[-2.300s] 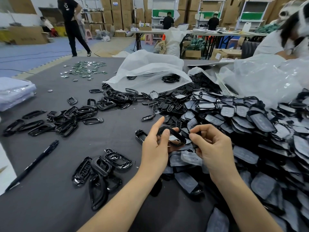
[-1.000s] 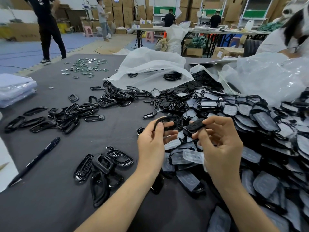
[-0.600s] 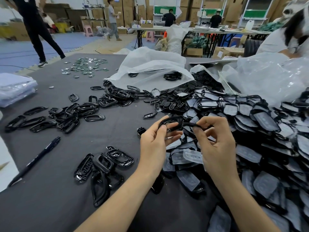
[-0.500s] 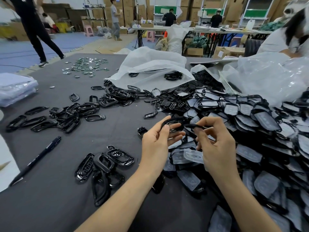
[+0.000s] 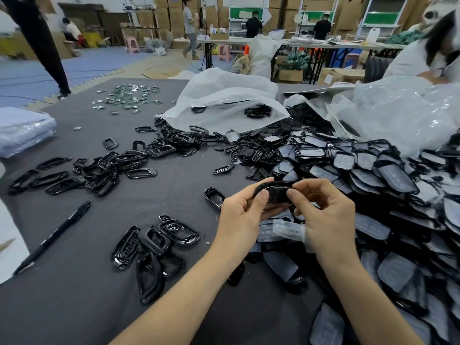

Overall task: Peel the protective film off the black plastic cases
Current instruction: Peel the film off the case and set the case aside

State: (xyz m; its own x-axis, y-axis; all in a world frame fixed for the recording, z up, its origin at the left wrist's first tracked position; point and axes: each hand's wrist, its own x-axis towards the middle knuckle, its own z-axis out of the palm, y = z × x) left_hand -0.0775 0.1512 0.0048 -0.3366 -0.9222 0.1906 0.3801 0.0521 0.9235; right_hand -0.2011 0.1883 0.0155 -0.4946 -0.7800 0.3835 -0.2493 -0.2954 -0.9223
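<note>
Two hands grip one black case [image 5: 273, 192] above the grey table [image 5: 74, 282]: the left hand [image 5: 242, 215] and right hand [image 5: 326, 212] are curled round its ends, near the film-covered pile [image 5: 373, 175] at right.

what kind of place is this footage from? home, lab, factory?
Most likely a factory or assembly workshop. A heap of film-covered black cases spills over the grey table, cardboard boxes are stacked along the back wall, and other people work at long benches behind.

Case heap [image 5: 388, 175] rt; bare cloth [image 5: 62, 307] nr-left.
</note>
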